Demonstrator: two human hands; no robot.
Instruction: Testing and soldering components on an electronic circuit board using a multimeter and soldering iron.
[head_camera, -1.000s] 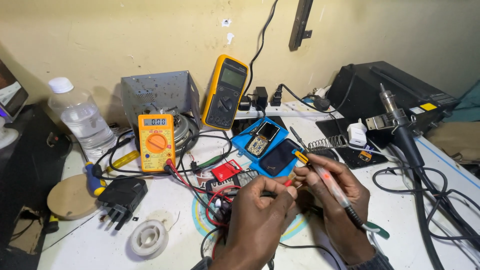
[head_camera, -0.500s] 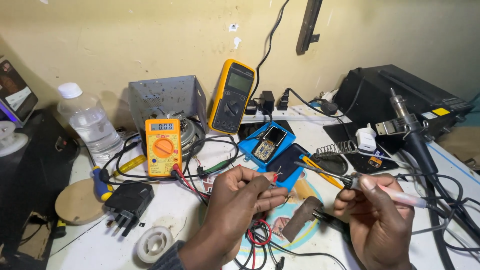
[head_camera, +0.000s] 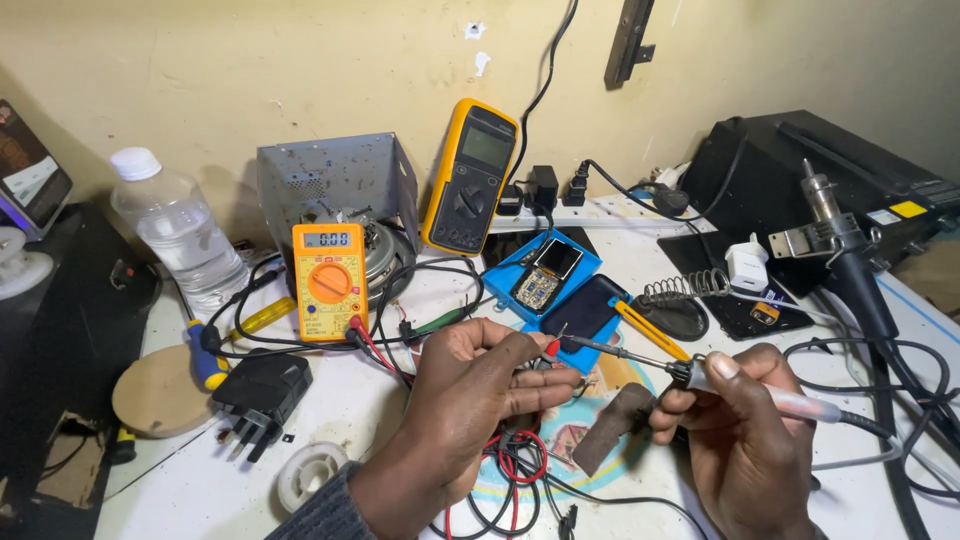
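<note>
Change: right hand (head_camera: 745, 440) is bringing the soldering iron (head_camera: 640, 357) tip to the red wire end (head_camera: 551, 347).
Left hand (head_camera: 480, 395): pinching wire, over desk (head_camera: 360, 400).
Right hand: closed around iron's handle.
Handling: wire light, limp; iron stiff, likely hot—hold handle only.

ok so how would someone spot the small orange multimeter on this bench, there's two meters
Start at the grey metal box against the wall, left of centre. The small orange multimeter lies flat on the table just in front of it, red and black leads plugged into its bottom edge. Unlike the larger yellow and dark grey meter propped against the wall, it is orange all over with a round orange dial.
</note>
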